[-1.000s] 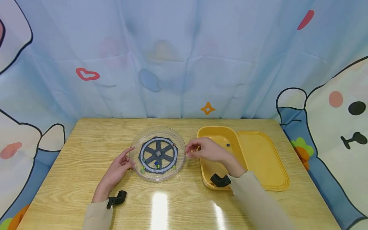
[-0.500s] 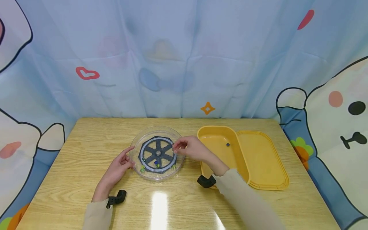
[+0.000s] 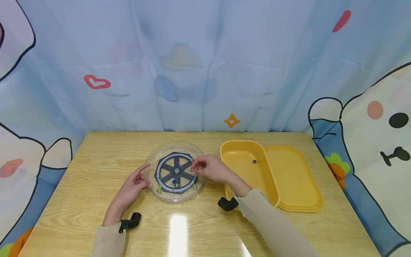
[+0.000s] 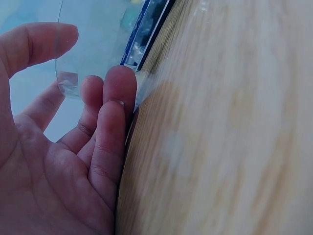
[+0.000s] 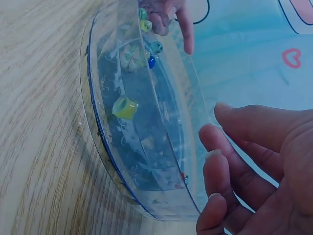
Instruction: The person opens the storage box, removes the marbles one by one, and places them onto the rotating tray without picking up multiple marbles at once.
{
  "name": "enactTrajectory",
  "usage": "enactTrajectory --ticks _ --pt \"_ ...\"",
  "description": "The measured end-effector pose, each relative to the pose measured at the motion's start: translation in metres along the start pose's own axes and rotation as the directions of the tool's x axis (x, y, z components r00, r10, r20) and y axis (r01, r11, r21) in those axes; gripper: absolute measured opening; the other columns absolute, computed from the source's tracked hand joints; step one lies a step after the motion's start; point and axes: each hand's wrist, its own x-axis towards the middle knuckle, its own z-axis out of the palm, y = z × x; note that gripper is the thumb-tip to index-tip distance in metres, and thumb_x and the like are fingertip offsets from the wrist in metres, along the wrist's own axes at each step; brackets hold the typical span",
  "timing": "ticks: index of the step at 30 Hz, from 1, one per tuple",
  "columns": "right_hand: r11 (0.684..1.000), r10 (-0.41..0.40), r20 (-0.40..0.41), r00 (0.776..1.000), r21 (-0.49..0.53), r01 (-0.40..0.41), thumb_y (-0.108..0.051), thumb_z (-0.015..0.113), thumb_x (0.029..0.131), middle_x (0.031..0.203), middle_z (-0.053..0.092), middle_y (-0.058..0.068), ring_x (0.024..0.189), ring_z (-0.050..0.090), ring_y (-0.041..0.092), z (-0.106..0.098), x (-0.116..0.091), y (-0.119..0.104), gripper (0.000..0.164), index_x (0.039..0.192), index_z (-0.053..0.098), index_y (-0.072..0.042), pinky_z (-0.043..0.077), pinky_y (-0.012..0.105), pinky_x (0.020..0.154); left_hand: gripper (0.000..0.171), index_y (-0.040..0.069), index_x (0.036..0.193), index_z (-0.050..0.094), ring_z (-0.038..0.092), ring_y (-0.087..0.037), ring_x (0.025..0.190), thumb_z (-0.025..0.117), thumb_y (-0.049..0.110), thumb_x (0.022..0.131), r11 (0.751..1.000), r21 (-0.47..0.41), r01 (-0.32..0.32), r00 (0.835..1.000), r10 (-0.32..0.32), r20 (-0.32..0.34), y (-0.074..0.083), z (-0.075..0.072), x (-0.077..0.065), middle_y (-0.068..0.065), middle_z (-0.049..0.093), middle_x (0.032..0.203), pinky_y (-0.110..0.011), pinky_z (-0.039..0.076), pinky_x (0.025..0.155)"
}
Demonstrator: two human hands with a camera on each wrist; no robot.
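A clear round dish [image 3: 149, 157] with a dark spoked wheel pattern [image 3: 176, 171] stands on the table. Several glass marbles lie inside it, among them a blue one [image 3: 174, 182] and a green-yellow one [image 3: 194, 186]. My left hand [image 3: 130, 189] holds the dish's left edge, finger and thumb against the clear wall. Over the right rim is my right hand [image 3: 213, 169], fingers loosely bent; the right wrist view shows nothing between thumb and fingertips [image 5: 213, 131]. Below them in that view, a small reddish marble [image 5: 184, 178] sits near the dish wall.
Right of the dish stands a yellow box [image 3: 242, 171] with one dark marble [image 3: 254, 161] inside; my right forearm crosses it. A flat yellow lid [image 3: 297, 178] lies against its right side. A printed curtain [image 3: 179, 71] hangs behind the table [image 3: 109, 150].
My right hand has moved left from beside the dish to over its right rim, then slightly lower. The reddish-brown marble there is now hidden in the head view. My left hand stays put.
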Motion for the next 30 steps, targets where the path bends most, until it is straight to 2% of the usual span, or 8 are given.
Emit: enactTrajectory --ticks 4,8,12,17,25,30 --pt "1.0 0.004 0.001 1.0 0.003 -0.004 -0.006 0.072 0.091 0.089 0.066 0.0 0.079 0.06 0.016 0.0 0.0 -0.001 0.012 0.102 0.072 -0.002 0.05 0.03 0.069 0.062 0.015 0.151 0.042 0.051 -0.017 0.074 0.063 0.005 0.094 1.0 -0.001 0.004 1.0 -0.004 -0.002 0.0 0.0 -0.001 -0.009 0.049 0.092 -0.027 0.041 0.071" --pt "1.0 0.015 -0.014 1.0 0.009 -0.014 -0.006 0.071 0.091 0.09 0.067 -0.001 0.08 0.06 0.018 -0.004 -0.002 -0.001 0.013 0.104 0.072 -0.002 0.049 0.032 0.07 0.061 0.016 0.151 0.043 0.052 -0.017 0.076 0.064 0.006 0.094 1.0 0.0 0.013 1.0 -0.013 -0.005 0.001 0.001 -0.002 -0.01 0.049 0.094 -0.027 0.041 0.072" --pt "1.0 0.018 -0.033 0.999 0.018 -0.018 -0.008 0.071 0.092 0.091 0.067 -0.001 0.081 0.059 0.02 -0.015 -0.006 -0.001 0.014 0.104 0.073 -0.002 0.048 0.034 0.069 0.062 0.015 0.152 0.041 0.052 -0.017 0.077 0.064 0.006 0.094 1.0 -0.002 0.015 1.0 -0.015 -0.002 0.003 0.001 -0.003 -0.009 0.049 0.094 -0.028 0.041 0.073" --pt "0.999 -0.001 -0.039 0.999 0.037 0.002 -0.008 0.07 0.092 0.094 0.069 0.007 0.083 0.06 0.022 -0.035 -0.015 0.006 0.014 0.103 0.073 -0.001 0.049 0.034 0.072 0.063 0.014 0.153 0.04 0.052 -0.018 0.077 0.063 0.006 0.094 1.0 -0.006 0.011 1.0 -0.011 0.0 0.004 0.0 -0.003 -0.009 0.049 0.094 -0.028 0.042 0.073" --pt "0.997 -0.053 0.063 0.997 0.061 0.05 -0.009 0.072 0.091 0.093 0.07 0.005 0.085 0.061 0.028 -0.066 -0.033 0.028 0.014 0.1 0.072 0.001 0.05 0.032 0.074 0.063 0.014 0.152 0.04 0.052 -0.018 0.075 0.064 0.005 0.094 1.0 -0.009 0.008 1.0 -0.008 0.002 0.004 0.001 -0.003 -0.009 0.049 0.093 -0.028 0.042 0.073" --pt "0.997 -0.029 0.138 0.99 0.075 0.019 -0.011 0.074 0.089 0.09 0.069 0.005 0.082 0.061 0.024 -0.08 -0.046 0.042 0.01 0.096 0.071 -0.003 0.05 0.032 0.074 0.064 0.012 0.153 0.039 0.052 -0.019 0.075 0.063 0.005 0.094 1.0 -0.008 0.0 1.0 0.0 0.003 0.005 0.001 -0.003 -0.009 0.049 0.093 -0.029 0.042 0.073"
